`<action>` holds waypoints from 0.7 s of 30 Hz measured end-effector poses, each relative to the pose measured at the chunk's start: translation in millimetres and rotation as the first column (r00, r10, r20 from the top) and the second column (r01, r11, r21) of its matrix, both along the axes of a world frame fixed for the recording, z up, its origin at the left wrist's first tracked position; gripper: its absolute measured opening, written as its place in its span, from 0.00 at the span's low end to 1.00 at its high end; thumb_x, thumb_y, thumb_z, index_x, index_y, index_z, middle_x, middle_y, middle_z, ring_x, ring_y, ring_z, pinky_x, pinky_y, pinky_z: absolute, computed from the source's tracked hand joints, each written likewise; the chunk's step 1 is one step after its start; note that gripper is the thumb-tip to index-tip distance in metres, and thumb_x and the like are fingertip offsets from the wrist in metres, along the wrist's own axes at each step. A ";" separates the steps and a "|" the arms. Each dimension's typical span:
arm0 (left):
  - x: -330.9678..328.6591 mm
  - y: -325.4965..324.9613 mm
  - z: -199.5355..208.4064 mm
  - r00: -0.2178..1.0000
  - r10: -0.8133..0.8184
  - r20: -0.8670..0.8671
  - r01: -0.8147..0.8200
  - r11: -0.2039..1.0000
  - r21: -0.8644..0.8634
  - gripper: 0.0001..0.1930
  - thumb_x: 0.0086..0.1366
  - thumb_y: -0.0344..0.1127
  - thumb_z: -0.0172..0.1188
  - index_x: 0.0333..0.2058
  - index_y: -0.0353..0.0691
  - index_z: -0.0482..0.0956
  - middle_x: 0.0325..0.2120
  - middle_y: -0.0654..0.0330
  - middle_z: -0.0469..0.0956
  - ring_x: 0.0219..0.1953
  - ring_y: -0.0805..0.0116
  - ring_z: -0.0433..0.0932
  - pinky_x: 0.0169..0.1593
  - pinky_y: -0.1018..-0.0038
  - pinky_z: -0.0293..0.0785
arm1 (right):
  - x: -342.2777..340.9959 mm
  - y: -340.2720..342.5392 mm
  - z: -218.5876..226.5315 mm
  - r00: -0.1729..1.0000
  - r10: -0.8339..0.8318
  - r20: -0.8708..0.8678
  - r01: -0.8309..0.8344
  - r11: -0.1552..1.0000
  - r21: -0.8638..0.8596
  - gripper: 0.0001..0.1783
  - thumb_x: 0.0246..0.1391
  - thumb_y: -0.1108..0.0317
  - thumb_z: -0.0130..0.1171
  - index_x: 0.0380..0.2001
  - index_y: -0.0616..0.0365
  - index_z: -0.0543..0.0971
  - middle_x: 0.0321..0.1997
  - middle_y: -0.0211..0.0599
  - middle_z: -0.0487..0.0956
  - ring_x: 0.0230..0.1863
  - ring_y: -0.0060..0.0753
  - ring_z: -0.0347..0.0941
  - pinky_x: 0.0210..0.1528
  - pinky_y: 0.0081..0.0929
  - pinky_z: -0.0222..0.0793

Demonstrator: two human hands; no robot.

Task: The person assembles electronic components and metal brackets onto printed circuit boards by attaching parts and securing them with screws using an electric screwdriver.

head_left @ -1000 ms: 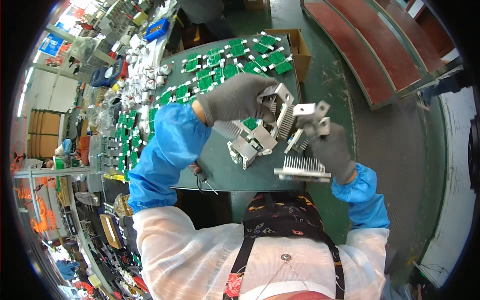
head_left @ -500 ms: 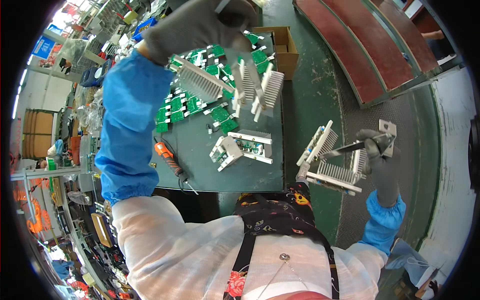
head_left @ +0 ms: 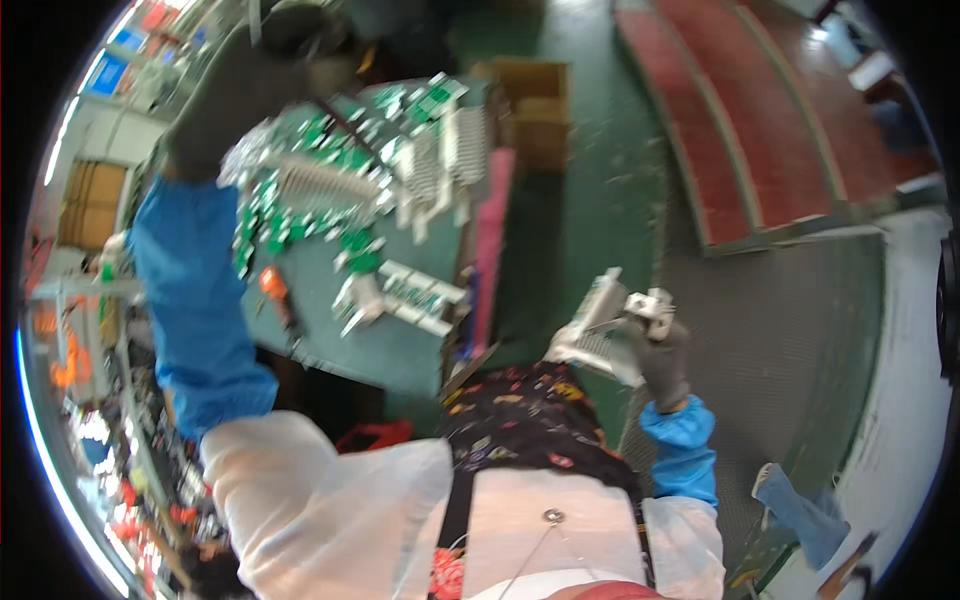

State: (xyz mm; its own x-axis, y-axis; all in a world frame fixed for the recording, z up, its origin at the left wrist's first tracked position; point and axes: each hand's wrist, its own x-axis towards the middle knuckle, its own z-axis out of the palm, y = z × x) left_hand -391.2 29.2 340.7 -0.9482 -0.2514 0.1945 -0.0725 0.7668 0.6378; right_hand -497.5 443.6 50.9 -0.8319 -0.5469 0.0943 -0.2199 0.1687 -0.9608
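Observation:
My left hand (head_left: 285, 70), in a dark grey glove, is raised over the table's far left, blurred. Its fingers are closed round something I cannot make out; a dark thin strip (head_left: 350, 130) slants down from it. Finned heat sinks (head_left: 330, 185) and more upright white heat sinks (head_left: 465, 145) lie below and right of it. At right, off the table, my gloved right hand (head_left: 662, 360) is closed on a pale metal bracket (head_left: 653, 312). Directly beside it is a heat-sink assembly (head_left: 602, 325); what supports this is unclear. Another heat-sink assembly with a green board (head_left: 415, 298) rests on the table.
Green circuit boards (head_left: 355, 245) cover much of the table (head_left: 330, 340). An orange-and-black electric screwdriver (head_left: 280, 300) lies near its front. A cardboard box (head_left: 540, 105) stands beyond the right edge. Red-brown boards (head_left: 700, 110) stand at far right; crowded shelving fills the left.
The view has swung, shifting the table left and exposing a pink strip along its side. My left hand appears farther left; my right hand and its bracket are closer to the heat-sink assembly.

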 end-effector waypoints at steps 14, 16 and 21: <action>-118.5 67.1 11.6 0.978 -0.128 -0.167 0.145 0.985 0.092 0.08 0.51 0.28 0.63 0.29 0.37 0.74 0.23 0.69 0.68 0.28 0.81 0.67 0.32 0.79 0.65 | -113.7 30.3 153.0 0.995 -0.056 -0.086 0.050 0.996 -0.070 0.10 0.56 0.68 0.60 0.37 0.64 0.81 0.25 0.34 0.81 0.27 0.21 0.75 0.30 0.23 0.71; -143.5 73.0 1.0 0.991 -0.102 -0.092 0.123 0.954 0.272 0.08 0.51 0.28 0.64 0.30 0.37 0.74 0.23 0.70 0.68 0.26 0.81 0.66 0.29 0.80 0.65 | -129.4 29.0 179.1 0.997 -0.062 0.047 0.064 0.997 -0.037 0.09 0.56 0.69 0.59 0.36 0.64 0.81 0.25 0.32 0.80 0.27 0.17 0.74 0.27 0.20 0.69; -212.4 57.0 -18.9 0.937 -0.333 -0.109 0.348 0.922 0.169 0.12 0.48 0.26 0.66 0.31 0.38 0.74 0.25 0.71 0.68 0.29 0.82 0.67 0.31 0.80 0.66 | -181.2 16.6 212.6 0.972 -0.172 -0.158 0.153 0.980 -0.123 0.09 0.56 0.71 0.57 0.36 0.65 0.80 0.27 0.35 0.81 0.27 0.18 0.75 0.26 0.18 0.69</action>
State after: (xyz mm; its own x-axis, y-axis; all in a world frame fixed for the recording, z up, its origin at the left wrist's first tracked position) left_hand -603.6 86.3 321.8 -0.9669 0.0459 0.2510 0.2267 0.6061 0.7624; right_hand -678.7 460.1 263.5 -0.8760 -0.3841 0.2916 -0.3575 0.1113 -0.9273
